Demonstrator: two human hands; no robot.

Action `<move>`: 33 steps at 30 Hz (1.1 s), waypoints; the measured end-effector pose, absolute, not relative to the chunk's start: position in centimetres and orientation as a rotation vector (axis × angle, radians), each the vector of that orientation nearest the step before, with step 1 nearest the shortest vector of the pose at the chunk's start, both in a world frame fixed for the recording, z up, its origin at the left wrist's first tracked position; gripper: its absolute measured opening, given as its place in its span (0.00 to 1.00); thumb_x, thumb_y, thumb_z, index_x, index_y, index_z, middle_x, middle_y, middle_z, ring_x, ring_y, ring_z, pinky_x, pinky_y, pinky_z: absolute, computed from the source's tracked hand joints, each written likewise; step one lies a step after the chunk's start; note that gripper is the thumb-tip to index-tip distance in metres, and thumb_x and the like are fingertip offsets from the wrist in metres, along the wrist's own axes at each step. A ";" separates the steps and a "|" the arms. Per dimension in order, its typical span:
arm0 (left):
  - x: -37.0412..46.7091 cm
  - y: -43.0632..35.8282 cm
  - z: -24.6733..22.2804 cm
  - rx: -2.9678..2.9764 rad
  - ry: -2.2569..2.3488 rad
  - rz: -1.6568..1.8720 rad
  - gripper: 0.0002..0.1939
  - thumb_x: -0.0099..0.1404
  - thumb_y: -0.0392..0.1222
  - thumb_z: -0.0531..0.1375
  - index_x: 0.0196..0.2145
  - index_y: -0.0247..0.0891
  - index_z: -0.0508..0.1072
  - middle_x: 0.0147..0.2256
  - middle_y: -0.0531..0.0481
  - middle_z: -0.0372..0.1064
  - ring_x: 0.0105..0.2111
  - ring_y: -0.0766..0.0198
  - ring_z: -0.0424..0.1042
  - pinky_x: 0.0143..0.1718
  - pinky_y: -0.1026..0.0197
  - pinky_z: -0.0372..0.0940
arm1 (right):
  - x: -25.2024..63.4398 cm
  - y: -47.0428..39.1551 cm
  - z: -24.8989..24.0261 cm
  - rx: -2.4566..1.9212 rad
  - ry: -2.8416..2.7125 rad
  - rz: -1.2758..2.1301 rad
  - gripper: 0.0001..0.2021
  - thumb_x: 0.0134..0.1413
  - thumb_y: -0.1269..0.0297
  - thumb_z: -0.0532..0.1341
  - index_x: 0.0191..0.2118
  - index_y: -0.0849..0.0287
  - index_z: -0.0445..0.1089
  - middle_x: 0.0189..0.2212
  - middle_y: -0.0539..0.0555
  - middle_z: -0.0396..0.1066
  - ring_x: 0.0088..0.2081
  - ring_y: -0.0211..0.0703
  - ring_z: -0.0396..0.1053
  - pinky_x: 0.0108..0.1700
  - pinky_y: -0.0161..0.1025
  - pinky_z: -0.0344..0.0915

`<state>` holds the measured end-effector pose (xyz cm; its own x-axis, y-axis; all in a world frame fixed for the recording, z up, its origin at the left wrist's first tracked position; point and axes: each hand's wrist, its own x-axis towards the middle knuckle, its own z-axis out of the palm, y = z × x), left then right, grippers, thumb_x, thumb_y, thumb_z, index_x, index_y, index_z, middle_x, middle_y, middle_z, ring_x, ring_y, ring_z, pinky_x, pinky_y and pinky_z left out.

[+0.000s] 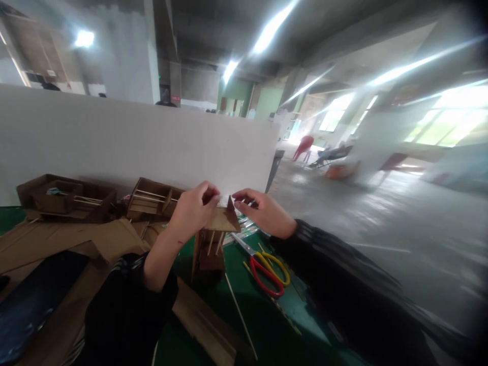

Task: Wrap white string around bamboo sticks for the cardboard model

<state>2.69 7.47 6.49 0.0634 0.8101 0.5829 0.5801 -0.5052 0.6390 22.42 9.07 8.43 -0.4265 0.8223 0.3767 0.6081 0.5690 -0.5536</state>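
Green tabletop (263,325) runs forward to a white partition (152,137), which closes off the far side just behind the work. On the right the table's edge is largely hidden by the black sleeve (343,290); beyond it, grey floor (343,218) spreads out, so the right arm has more room around it than the left. Cardboard sheets (114,239) crowd the left side, with 2 cardboard boxes (87,211) standing near the partition. Scissors (254,255) with 1 red and 1 yellow handle lie close to the right forearm, blades towards the work, and a thin stick (240,312) lies nearer the person.

The small cardboard structure (221,221) stands on the table between the forearms, below the hands. It has a flat tan top, a pointed upright piece (230,203) near the right end, 2 pale sticks (214,243) beneath and a darker brown lower part.

The left hand (198,206) curls over the top, thumb and forefinger close together; the right hand (263,208) has bent fingers beside the pointed piece. Whether either pinches anything, I cannot tell.
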 end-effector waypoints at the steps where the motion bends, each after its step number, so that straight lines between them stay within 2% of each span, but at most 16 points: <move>1: 2.7 7.4 6.5 2.095 1.408 1.423 0.06 0.63 0.44 0.56 0.35 0.43 0.71 0.33 0.53 0.75 0.35 0.62 0.72 0.39 0.59 0.64 | 22.6 8.8 8.3 -1.142 -2.176 0.474 0.14 0.59 0.58 0.57 0.46 0.58 0.70 0.40 0.55 0.74 0.39 0.44 0.71 0.42 0.43 0.69; 3: 2.7 7.4 6.5 2.079 1.399 1.432 0.06 0.63 0.44 0.56 0.35 0.43 0.71 0.34 0.53 0.75 0.35 0.61 0.73 0.39 0.59 0.64 | 23.1 8.4 7.8 -1.139 -2.177 0.581 0.19 0.58 0.54 0.58 0.51 0.58 0.66 0.46 0.58 0.71 0.43 0.46 0.70 0.44 0.45 0.69; 5: 2.7 7.4 6.4 2.065 1.395 1.439 0.06 0.63 0.44 0.56 0.35 0.43 0.71 0.34 0.53 0.75 0.35 0.61 0.73 0.39 0.59 0.64 | 23.6 8.0 7.1 -1.124 -2.182 0.751 0.30 0.54 0.51 0.61 0.59 0.58 0.58 0.53 0.61 0.65 0.49 0.50 0.67 0.46 0.47 0.69; 8: 2.7 7.6 6.3 2.047 1.404 1.449 0.06 0.63 0.45 0.56 0.35 0.42 0.71 0.33 0.52 0.75 0.35 0.61 0.73 0.39 0.59 0.64 | 24.1 7.8 5.6 -1.098 -2.178 0.977 0.45 0.46 0.52 0.67 0.65 0.59 0.45 0.60 0.64 0.56 0.54 0.53 0.63 0.51 0.49 0.67; 10: 2.6 7.7 6.1 2.039 1.416 1.460 0.06 0.63 0.45 0.56 0.35 0.42 0.71 0.33 0.52 0.75 0.35 0.61 0.73 0.39 0.58 0.64 | 24.0 7.8 4.5 -1.087 -2.153 1.076 0.48 0.43 0.54 0.69 0.65 0.60 0.44 0.61 0.64 0.54 0.56 0.53 0.61 0.52 0.48 0.66; 13: 2.5 7.9 6.0 2.033 1.440 1.470 0.07 0.62 0.45 0.56 0.35 0.42 0.71 0.33 0.51 0.75 0.34 0.60 0.73 0.39 0.58 0.65 | 23.4 7.7 2.5 -1.158 -2.115 1.156 0.44 0.40 0.57 0.70 0.62 0.60 0.51 0.55 0.62 0.61 0.49 0.49 0.66 0.46 0.44 0.68; 15: 2.5 7.9 6.1 2.019 1.433 1.458 0.08 0.63 0.47 0.56 0.35 0.42 0.71 0.33 0.50 0.75 0.35 0.60 0.73 0.39 0.57 0.65 | 22.7 7.6 0.9 -1.250 -2.104 1.137 0.39 0.39 0.57 0.71 0.57 0.61 0.57 0.45 0.58 0.69 0.36 0.43 0.69 0.38 0.41 0.69; 17: 2.4 7.9 6.2 2.004 1.403 1.418 0.10 0.63 0.49 0.55 0.36 0.42 0.70 0.35 0.49 0.75 0.36 0.59 0.73 0.40 0.57 0.66 | 21.9 7.7 -0.7 -1.292 -2.074 1.099 0.33 0.38 0.58 0.71 0.50 0.62 0.62 0.34 0.53 0.70 0.29 0.38 0.66 0.31 0.38 0.66; 21: 1.9 7.6 6.4 2.053 1.351 1.178 0.16 0.64 0.55 0.53 0.41 0.43 0.70 0.41 0.46 0.74 0.40 0.57 0.73 0.42 0.55 0.66 | 20.5 8.4 -3.1 -1.266 -2.012 1.039 0.26 0.39 0.58 0.70 0.45 0.60 0.64 0.29 0.48 0.68 0.27 0.37 0.65 0.28 0.35 0.64; 25: 0.2 7.4 6.6 2.145 1.286 0.899 0.27 0.62 0.58 0.54 0.55 0.46 0.61 0.54 0.41 0.66 0.48 0.51 0.70 0.44 0.54 0.67 | 19.6 9.1 -4.0 -1.249 -1.971 0.977 0.21 0.41 0.54 0.69 0.39 0.60 0.65 0.27 0.47 0.68 0.27 0.37 0.64 0.30 0.35 0.62; 29: -1.9 7.7 6.6 2.171 1.307 0.841 0.36 0.61 0.59 0.55 0.62 0.45 0.49 0.61 0.37 0.54 0.58 0.46 0.60 0.50 0.51 0.64 | 18.5 9.3 -3.8 -1.217 -1.941 0.939 0.22 0.41 0.51 0.68 0.39 0.59 0.65 0.28 0.47 0.69 0.27 0.36 0.64 0.30 0.35 0.62; 33: -3.9 8.8 6.2 2.101 1.443 1.009 0.40 0.60 0.60 0.56 0.63 0.42 0.45 0.65 0.34 0.43 0.63 0.44 0.49 0.55 0.45 0.59 | 16.8 9.9 -3.3 -1.192 -1.907 0.905 0.22 0.40 0.53 0.68 0.39 0.59 0.64 0.29 0.47 0.69 0.28 0.37 0.65 0.30 0.35 0.63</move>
